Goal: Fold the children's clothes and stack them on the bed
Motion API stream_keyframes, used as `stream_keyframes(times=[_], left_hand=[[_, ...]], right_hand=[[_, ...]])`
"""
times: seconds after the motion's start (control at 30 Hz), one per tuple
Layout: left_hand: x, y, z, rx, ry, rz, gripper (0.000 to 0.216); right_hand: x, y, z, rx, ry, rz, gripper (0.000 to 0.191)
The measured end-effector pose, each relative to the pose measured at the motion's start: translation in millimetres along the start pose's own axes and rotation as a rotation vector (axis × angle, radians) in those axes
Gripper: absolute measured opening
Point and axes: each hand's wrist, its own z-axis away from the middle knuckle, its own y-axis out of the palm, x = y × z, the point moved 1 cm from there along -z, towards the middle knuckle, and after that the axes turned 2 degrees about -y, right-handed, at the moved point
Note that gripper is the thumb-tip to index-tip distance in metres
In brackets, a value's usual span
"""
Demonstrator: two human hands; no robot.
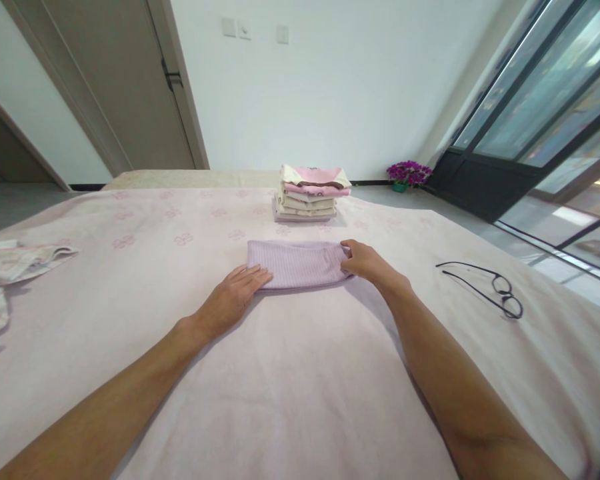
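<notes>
A lilac garment (300,267) with fine stripes lies folded into a long flat strip on the pale pink bedspread (260,373). My left hand (237,287) rests flat on its left end, fingers stretched out over the near corner. At the opposite end, my right hand (363,260) has thumb and fingers closed on the right edge. Just beyond the strip stands a stack of folded clothes (310,193), cream and grey layers below and a pink and white piece on top.
Eyeglasses (503,293) with dark frames lie to the right. A crumpled plaid cloth (10,267) is at the left edge. Past the bed are a door (115,80), a white wall (330,87), a pot of purple flowers (409,173) and dark-framed glass doors (540,120).
</notes>
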Motion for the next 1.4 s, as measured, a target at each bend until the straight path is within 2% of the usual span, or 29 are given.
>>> stream_keyframes(times=[0.27, 0.43, 0.6, 0.7, 0.77, 0.83, 0.93, 1.03, 1.4], left_hand=[[-5, 1, -2, 0.02, -0.047, -0.052, 0.042], [-11, -7, -6, 0.093, -0.128, -0.108, 0.042], [-25, -22, -30, 0.136, -0.227, -0.118, 0.046], [-30, -20, -56, 0.177, -0.186, -0.08, 0.052], [-29, -13, -71, 0.224, -0.121, -0.065, 0.053], [-24, -1, -80, 0.274, -0.084, -0.082, 0.053], [-13, 16, -83, 0.327, -0.095, -0.152, 0.057], [-5, 26, -80, 0.331, -0.106, -0.205, 0.061], [1, 27, -71, 0.283, -0.142, -0.257, 0.058]], right_hand=[[4, 3, 2, 0.01, -0.002, 0.155, 0.066], [9, 1, 10, -0.039, -0.02, 0.267, 0.063], [27, 0, 19, -0.268, -0.198, 0.387, 0.046], [40, 13, 21, -0.227, -0.399, 0.32, 0.042], [45, 27, 22, -0.154, -0.54, 0.296, 0.047], [44, 41, 21, -0.097, -0.616, 0.31, 0.054], [36, 58, 17, -0.051, -0.612, 0.352, 0.06], [27, 63, 11, -0.047, -0.595, 0.372, 0.061], [14, 61, 6, -0.074, -0.564, 0.389, 0.061]])
